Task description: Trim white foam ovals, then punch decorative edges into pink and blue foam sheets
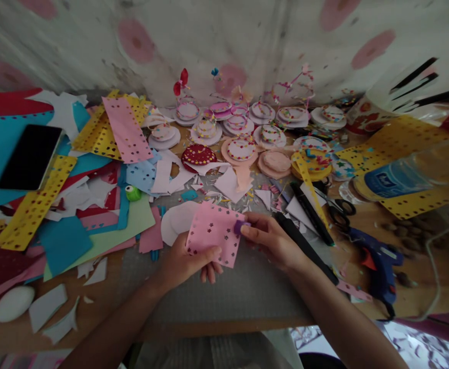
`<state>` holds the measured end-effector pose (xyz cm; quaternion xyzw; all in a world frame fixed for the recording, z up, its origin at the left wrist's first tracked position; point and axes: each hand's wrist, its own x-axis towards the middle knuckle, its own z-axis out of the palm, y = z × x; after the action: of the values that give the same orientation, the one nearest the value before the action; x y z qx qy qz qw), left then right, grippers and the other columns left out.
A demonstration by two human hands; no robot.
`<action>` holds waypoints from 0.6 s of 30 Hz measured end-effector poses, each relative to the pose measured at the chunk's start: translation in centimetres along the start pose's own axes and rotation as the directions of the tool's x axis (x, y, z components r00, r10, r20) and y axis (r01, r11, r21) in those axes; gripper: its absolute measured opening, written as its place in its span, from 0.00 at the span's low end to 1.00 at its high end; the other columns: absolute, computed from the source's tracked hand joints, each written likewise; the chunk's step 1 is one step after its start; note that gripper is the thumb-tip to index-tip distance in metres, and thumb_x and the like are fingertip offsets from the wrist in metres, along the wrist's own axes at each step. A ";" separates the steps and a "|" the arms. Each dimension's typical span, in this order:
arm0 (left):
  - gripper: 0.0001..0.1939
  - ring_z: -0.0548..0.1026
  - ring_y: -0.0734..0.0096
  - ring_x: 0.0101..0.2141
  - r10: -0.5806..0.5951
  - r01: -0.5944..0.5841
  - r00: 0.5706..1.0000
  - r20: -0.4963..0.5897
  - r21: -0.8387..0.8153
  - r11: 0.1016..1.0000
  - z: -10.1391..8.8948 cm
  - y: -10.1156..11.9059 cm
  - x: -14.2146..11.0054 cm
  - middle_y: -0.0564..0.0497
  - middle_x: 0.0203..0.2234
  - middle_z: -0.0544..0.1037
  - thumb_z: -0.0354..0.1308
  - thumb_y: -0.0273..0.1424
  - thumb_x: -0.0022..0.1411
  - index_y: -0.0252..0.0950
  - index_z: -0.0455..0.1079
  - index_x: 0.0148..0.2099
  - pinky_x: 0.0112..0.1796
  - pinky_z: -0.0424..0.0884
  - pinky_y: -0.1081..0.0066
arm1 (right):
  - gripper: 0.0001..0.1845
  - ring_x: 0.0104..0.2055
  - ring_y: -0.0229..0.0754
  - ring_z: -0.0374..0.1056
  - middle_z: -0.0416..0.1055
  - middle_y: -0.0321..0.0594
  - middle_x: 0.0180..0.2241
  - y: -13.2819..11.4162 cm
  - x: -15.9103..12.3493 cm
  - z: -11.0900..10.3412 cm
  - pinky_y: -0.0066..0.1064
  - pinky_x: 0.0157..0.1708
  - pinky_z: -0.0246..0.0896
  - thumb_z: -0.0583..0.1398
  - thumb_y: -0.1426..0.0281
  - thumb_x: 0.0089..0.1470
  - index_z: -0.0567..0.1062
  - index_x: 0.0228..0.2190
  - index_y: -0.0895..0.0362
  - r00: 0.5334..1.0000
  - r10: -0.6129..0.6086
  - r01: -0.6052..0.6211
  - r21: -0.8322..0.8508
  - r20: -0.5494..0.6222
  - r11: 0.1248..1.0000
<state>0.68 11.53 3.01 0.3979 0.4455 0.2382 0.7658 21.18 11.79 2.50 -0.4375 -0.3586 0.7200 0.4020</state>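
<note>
Two bare hands work above a grey mat (224, 300). The left hand (182, 261) holds a squarish pink paper sheet with small punched shapes (217, 233), thumb on top, fingers beneath, likely to keep it steady. The right hand (276, 240) pinches a small purple block, apparently a punch (240, 226), at the sheet's right edge; the left fingers sit clear of that edge, probably for access. From where I stand, I cannot tell whether paper enters the block.

Beyond the left hand: a rounded white paper piece (175, 225), partly covered by the sheet. Farther beyond both hands: small bead-trimmed discs, including one red disc (198, 155). Right of the right hand: a long black object (304, 248), then a blue glue gun (381, 271). The black object lies close beside the right forearm and may restrict sideways clearance.
</note>
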 end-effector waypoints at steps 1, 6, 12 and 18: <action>0.15 0.73 0.75 0.14 -0.002 0.002 1.000 0.004 0.003 1.000 0.1 0.0 0.0 0.49 0.17 0.78 0.67 0.37 0.53 0.30 0.70 0.26 0.13 0.65 0.81 | 0.15 0.22 0.32 0.54 0.63 0.33 0.22 0.0 0.0 0.0 0.24 0.19 0.48 0.68 0.60 0.45 0.76 0.26 0.59 1.000 -0.004 0.004 -0.006 -0.009 1.000; 0.14 0.73 0.74 0.14 0.005 -0.005 1.000 0.015 0.000 1.000 -0.1 -0.2 0.0 0.49 0.18 0.79 0.66 0.37 0.54 0.30 0.70 0.28 0.13 0.65 0.80 | 0.15 0.24 0.34 0.58 0.64 0.34 0.23 -0.2 -0.1 0.2 0.24 0.19 0.55 0.69 0.60 0.43 0.75 0.25 0.59 1.000 0.012 -0.012 0.016 -0.003 1.000; 0.12 0.74 0.75 0.15 0.051 -0.050 0.998 0.033 -0.010 0.999 -0.7 -0.8 0.1 0.48 0.19 0.80 0.62 0.34 0.59 0.30 0.71 0.29 0.14 0.66 0.81 | 0.15 0.21 0.31 0.52 0.58 0.30 0.20 -0.5 0.3 -0.2 0.22 0.19 0.57 0.66 0.58 0.48 0.75 0.26 0.58 0.998 0.058 -0.057 0.134 -0.003 0.989; 0.12 0.74 0.77 0.14 0.048 -0.047 0.998 0.050 -0.028 0.999 -0.6 -0.8 -0.1 0.49 0.19 0.80 0.62 0.32 0.59 0.29 0.72 0.28 0.14 0.66 0.82 | 0.15 0.21 0.31 0.53 0.58 0.30 0.20 -0.6 0.3 -0.3 0.21 0.19 0.55 0.66 0.59 0.49 0.73 0.24 0.58 0.999 0.054 -0.052 0.148 -0.006 0.988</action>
<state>0.14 11.27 2.23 0.4041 0.4132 0.2520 0.7762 21.57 12.35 2.78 -0.4196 -0.2906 0.7528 0.4156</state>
